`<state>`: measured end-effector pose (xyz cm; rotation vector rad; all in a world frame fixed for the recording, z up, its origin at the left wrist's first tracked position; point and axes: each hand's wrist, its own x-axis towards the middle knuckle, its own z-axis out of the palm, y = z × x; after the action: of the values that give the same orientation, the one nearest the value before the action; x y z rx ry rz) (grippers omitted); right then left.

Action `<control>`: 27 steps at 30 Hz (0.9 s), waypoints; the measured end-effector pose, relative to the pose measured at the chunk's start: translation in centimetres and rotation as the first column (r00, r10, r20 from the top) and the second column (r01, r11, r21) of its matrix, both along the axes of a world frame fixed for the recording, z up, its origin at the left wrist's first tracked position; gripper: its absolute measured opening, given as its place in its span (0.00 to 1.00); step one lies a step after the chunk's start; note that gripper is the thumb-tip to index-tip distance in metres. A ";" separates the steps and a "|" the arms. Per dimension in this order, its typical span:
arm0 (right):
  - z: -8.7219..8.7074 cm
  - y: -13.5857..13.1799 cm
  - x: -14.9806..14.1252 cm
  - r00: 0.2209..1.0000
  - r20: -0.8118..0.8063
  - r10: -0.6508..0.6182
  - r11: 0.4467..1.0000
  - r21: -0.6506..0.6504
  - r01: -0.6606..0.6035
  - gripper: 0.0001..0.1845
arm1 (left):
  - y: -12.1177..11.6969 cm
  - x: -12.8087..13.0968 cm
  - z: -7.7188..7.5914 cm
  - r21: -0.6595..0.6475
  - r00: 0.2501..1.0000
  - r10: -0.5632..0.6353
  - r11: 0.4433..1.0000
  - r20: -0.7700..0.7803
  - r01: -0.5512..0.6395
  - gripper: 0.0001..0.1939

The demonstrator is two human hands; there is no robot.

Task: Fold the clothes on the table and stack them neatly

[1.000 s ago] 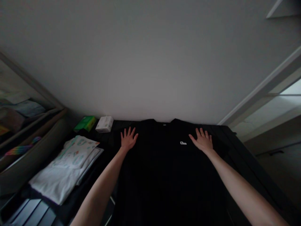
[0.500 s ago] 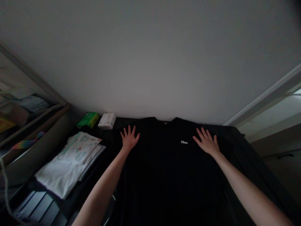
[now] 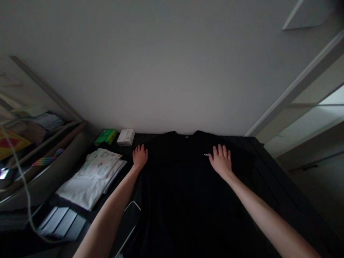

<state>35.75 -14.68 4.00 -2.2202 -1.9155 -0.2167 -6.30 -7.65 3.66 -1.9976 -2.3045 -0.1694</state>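
A black T-shirt (image 3: 180, 175) lies spread out, its neckline toward the wall and a small white label inside the collar. My left hand (image 3: 140, 156) rests palm down at the shirt's left sleeve area, fingers slightly bent and apart. On the chest at the right lies my right hand (image 3: 221, 160), flat with fingers extended. Its thumb side partly covers a small white logo (image 3: 206, 154). Neither hand grips anything. Dark cloth on a dark surface makes the shirt's lower outline hard to make out.
Folded white clothes (image 3: 80, 191) with a printed piece (image 3: 100, 163) on top lie at the left. Behind them stand a green box (image 3: 105, 137) and a white box (image 3: 125, 137). A fabric bin (image 3: 67, 157) is far left, with a pale cord (image 3: 27, 190) nearby. The wall (image 3: 172, 71) bounds the back.
My right hand has slid left across the shirt, up to the logo. The left hand has moved slightly left with its fingers less spread. The camera view has shifted a little.
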 end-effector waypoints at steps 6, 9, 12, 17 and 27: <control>4.4 -13.5 -16.1 0.738 -0.334 0.586 0.803 0.118 -0.585 0.23 | -2.2 -2.9 1.7 -0.133 0.998 0.058 0.989 -0.004 -0.058 0.30; 5.5 -21.1 -22.3 0.518 -0.468 0.716 0.591 0.013 -0.806 0.27 | -2.5 -3.2 2.1 -0.167 0.999 0.044 0.985 0.020 -0.041 0.30; 4.9 -26.5 -26.2 0.433 -0.473 0.768 0.467 -0.049 -0.883 0.47 | -2.7 -2.8 2.2 -0.206 0.996 0.047 0.978 0.069 -0.032 0.28; 2.2 -28.8 -29.3 0.447 -0.270 0.853 0.427 -0.133 -0.895 0.30 | -3.3 -1.6 2.6 -0.211 0.983 0.023 0.977 0.184 0.017 0.26; 2.4 -28.6 -30.0 0.487 -0.186 0.853 0.473 -0.118 -0.873 0.21 | -2.8 -2.6 6.1 -0.016 0.939 0.021 1.000 0.343 -0.016 0.22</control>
<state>5.72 -43.27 6.38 -0.9882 -2.7967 0.2675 -8.89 -10.50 9.72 -2.0939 -2.5263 -0.5448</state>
